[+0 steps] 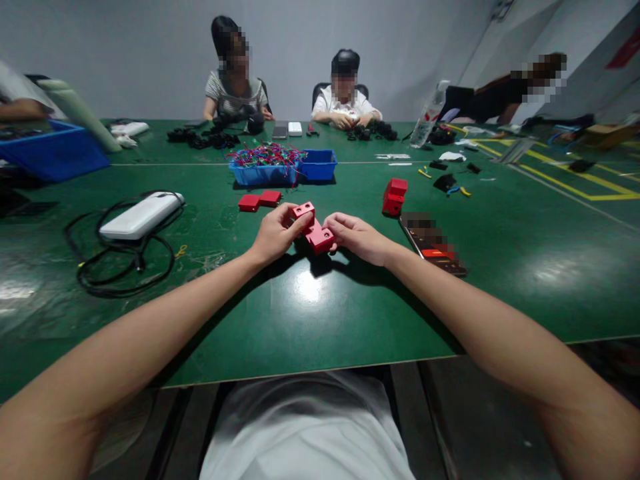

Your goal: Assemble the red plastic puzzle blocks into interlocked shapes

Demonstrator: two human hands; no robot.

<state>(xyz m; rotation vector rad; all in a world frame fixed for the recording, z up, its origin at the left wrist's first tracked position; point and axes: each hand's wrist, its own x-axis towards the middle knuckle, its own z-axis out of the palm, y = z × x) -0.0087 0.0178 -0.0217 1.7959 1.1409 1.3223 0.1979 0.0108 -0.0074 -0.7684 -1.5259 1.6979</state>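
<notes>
A red blocky piece [318, 236] with round holes is held over the green table [280, 333], in front of me. My left hand [278, 232] grips its upper left part between thumb and fingers. At its right end, my right hand [355, 237] has its fingers closed on the same piece. Another red piece [259, 201], of two joined blocks, lies flat just beyond my left hand. A red block shape [395, 196] stands on the table beyond my right hand.
A phone [434, 245] lies right of my right hand. At left are a white power bank [143, 216] and a coiled black cable [113, 288]. Blue bins, one with colourful wires [267, 156], stand ahead. Several people sit or lean around the table.
</notes>
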